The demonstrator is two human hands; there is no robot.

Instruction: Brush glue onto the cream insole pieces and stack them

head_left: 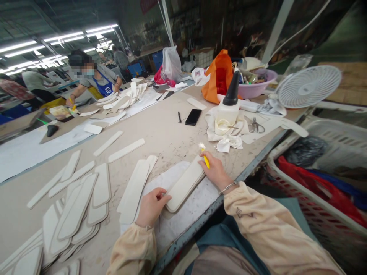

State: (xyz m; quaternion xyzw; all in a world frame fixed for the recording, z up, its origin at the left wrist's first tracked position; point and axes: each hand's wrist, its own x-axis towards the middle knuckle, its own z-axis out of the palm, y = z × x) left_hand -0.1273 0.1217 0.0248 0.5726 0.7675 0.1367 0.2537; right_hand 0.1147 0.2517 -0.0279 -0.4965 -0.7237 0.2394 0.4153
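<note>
My right hand (pixel 214 171) is closed around a yellow-handled brush (pixel 205 160), whose tip is coated with white paste. It is over the far end of a stack of long, white, round-cornered panels (pixel 185 185). My left hand (pixel 152 206) has its fingers curled, with thumb and forefinger at the near left corner of that stack. Under the stack lies a white sheet (pixel 172 227) with smudges. Just left of my left hand, more panels (pixel 134 189) overlap one another. A large loose pile of similar panels (pixel 77 210) spreads across the table's left side.
A white container with a black cone (pixel 231 89), scissors (pixel 256 125) and a phone (pixel 193 117) sit farther back. Beyond are an orange bag (pixel 219 74), purple basin (pixel 255 89) and white fan (pixel 309 87). A plastic basket (pixel 315 204) stands right. A co-worker (pixel 97 80) works across the table.
</note>
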